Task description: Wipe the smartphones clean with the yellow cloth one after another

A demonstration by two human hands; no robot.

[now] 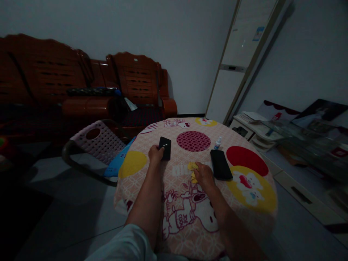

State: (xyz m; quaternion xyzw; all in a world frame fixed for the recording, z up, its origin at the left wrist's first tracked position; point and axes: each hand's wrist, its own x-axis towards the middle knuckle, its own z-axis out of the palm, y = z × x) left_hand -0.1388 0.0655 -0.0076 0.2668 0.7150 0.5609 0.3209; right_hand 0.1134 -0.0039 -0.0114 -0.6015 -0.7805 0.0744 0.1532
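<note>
On the left of the round table, my left hand [156, 153] grips a dark smartphone [166, 145] by its near left edge, thumb on top. Small light spots show on the phone's upper face. My right hand [204, 175] is closed on a crumpled yellow cloth [193, 171] at the table's middle. Just right of that hand lies a black flat rectangular case or tablet [220, 165]. Behind it stands a small white bottle [218, 143] with a blue label. A patterned tablecloth [174, 185] lies under everything.
A woven chair [99, 142] with a blue item on its seat stands left of the table. Wooden sofas [136, 79] line the back wall. A tall white air conditioner [231, 65] stands behind. At right is a low cabinet [299, 185] with a glass top.
</note>
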